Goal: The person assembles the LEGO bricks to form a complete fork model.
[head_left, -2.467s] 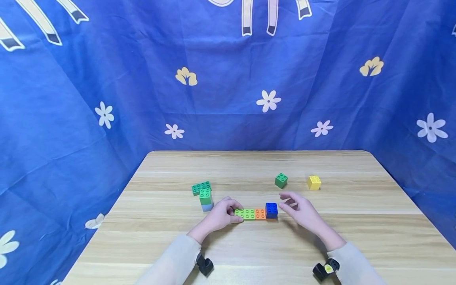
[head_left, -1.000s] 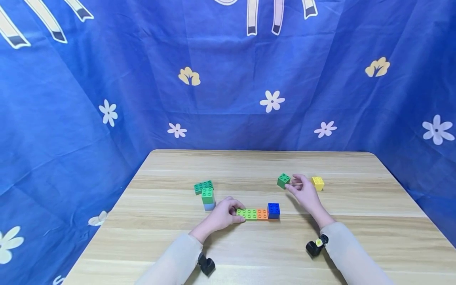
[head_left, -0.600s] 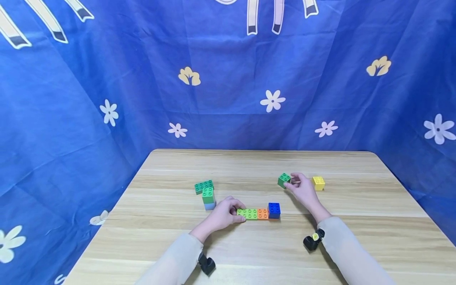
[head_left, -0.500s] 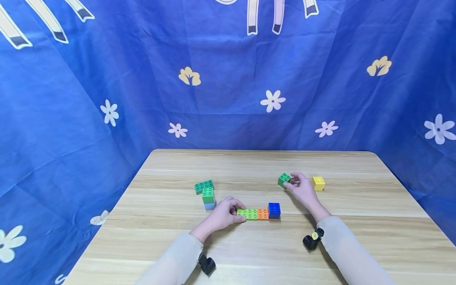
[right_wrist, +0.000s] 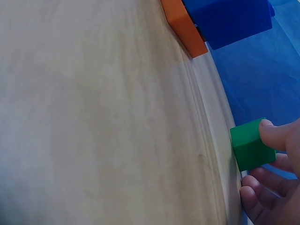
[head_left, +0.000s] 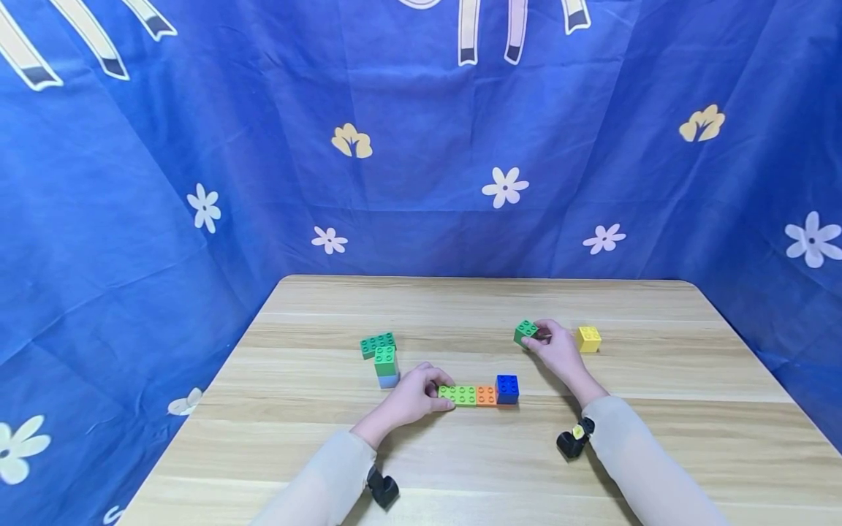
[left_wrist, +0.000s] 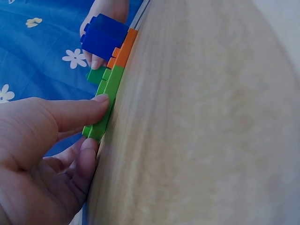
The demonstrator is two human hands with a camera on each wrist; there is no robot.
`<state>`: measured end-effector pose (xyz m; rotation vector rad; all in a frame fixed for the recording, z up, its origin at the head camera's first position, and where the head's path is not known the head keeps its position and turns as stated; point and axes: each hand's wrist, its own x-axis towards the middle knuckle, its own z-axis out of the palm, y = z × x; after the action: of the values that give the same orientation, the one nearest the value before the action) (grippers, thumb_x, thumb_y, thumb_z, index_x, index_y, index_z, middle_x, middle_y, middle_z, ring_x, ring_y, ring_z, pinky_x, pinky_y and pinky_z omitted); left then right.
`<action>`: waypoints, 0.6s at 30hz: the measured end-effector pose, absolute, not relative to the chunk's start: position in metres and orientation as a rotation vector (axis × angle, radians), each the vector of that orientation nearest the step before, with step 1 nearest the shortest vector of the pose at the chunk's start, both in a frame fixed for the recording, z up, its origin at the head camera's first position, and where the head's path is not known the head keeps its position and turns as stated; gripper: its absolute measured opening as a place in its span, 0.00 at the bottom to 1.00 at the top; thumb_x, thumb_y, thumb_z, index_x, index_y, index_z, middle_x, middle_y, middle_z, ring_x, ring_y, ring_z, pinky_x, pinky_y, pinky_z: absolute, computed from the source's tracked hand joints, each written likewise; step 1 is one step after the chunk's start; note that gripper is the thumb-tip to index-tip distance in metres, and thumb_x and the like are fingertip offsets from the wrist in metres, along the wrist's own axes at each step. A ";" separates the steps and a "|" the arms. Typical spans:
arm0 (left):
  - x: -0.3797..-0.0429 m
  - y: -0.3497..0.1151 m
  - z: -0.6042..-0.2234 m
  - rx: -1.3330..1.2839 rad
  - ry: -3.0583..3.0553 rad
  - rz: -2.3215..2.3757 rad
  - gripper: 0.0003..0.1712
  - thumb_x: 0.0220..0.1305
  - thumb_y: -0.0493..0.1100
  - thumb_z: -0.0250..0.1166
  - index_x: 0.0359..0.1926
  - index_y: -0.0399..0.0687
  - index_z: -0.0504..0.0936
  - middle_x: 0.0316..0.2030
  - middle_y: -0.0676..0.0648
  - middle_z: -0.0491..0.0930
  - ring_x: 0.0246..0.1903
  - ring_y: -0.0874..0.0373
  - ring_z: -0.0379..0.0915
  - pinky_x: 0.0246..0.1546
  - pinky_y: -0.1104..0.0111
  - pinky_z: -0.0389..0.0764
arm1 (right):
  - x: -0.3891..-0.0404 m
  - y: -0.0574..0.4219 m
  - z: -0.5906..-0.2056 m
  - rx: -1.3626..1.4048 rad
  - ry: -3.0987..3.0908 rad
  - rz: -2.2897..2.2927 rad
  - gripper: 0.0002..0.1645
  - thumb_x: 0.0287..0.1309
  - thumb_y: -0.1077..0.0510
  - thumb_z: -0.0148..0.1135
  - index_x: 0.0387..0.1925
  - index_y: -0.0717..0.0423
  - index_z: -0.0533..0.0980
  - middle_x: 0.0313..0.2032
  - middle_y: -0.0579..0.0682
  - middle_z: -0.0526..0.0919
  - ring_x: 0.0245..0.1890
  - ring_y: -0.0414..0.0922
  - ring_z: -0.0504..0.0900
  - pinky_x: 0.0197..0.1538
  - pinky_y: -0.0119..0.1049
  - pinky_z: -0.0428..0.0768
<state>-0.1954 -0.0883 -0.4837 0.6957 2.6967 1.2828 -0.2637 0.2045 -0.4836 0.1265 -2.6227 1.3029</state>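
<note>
My left hand [head_left: 414, 393] pinches the left end of a flat lime-green toy brick [head_left: 463, 395], its thumb on the near side. An orange brick [head_left: 487, 395] continues that row to the right, and a dark blue brick [head_left: 507, 389] sits on the orange one's right end. Farther back, my right hand [head_left: 556, 351] holds a green square brick [head_left: 524, 333] between thumb and fingers. The right wrist view shows the thumb against one side of this green brick [right_wrist: 251, 145], which is right at the tabletop.
A yellow brick [head_left: 588, 339] stands just right of my right hand. On the left, a green brick on a light blue one forms a small stack [head_left: 386, 367], with a flat dark green brick [head_left: 377, 344] behind it. A blue patterned cloth [head_left: 421, 146] hangs behind the wooden table [head_left: 329, 453].
My right hand has moved from beside the blue brick back to the green square brick and taken hold of it. My left hand stays on the lime-green brick. The view has shifted slightly.
</note>
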 end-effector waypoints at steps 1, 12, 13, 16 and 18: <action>-0.195 -0.088 -0.484 0.695 2.697 1.282 0.17 0.47 0.39 0.73 0.40 0.43 0.82 0.33 0.49 0.71 0.27 0.61 0.67 0.27 0.73 0.72 | -0.264 0.205 -0.484 0.124 -2.624 1.299 0.28 0.55 0.57 0.65 0.53 0.68 0.69 0.43 0.64 0.78 0.40 0.54 0.77 0.44 0.47 0.77; -0.196 -0.088 -0.484 0.690 2.697 1.288 0.17 0.47 0.39 0.73 0.41 0.44 0.82 0.33 0.49 0.71 0.27 0.61 0.67 0.27 0.73 0.72 | -0.262 0.209 -0.488 0.141 -2.618 1.339 0.25 0.56 0.56 0.64 0.52 0.65 0.71 0.43 0.61 0.79 0.39 0.51 0.77 0.43 0.44 0.77; -0.196 -0.088 -0.485 0.691 2.695 1.290 0.17 0.47 0.39 0.73 0.41 0.44 0.82 0.33 0.49 0.71 0.27 0.61 0.67 0.27 0.73 0.72 | -0.261 0.210 -0.488 0.143 -2.615 1.345 0.25 0.56 0.56 0.64 0.52 0.65 0.71 0.43 0.61 0.79 0.39 0.51 0.77 0.43 0.43 0.77; -0.196 -0.088 -0.485 0.693 2.692 1.294 0.18 0.47 0.39 0.73 0.41 0.43 0.81 0.33 0.49 0.71 0.27 0.61 0.67 0.27 0.73 0.72 | -0.260 0.211 -0.488 0.156 -2.604 1.356 0.25 0.56 0.56 0.64 0.53 0.64 0.72 0.43 0.60 0.79 0.39 0.51 0.78 0.43 0.43 0.78; -0.196 -0.089 -0.485 0.692 2.692 1.294 0.18 0.47 0.39 0.73 0.41 0.43 0.81 0.33 0.49 0.71 0.27 0.61 0.67 0.27 0.73 0.72 | -0.259 0.212 -0.488 0.167 -2.595 1.358 0.25 0.56 0.56 0.64 0.53 0.64 0.72 0.43 0.60 0.79 0.39 0.52 0.78 0.43 0.43 0.78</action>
<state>-0.1962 -0.0886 -0.4848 0.6918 2.6919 1.2939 -0.2588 0.2117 -0.4882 0.1667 -2.5948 1.3580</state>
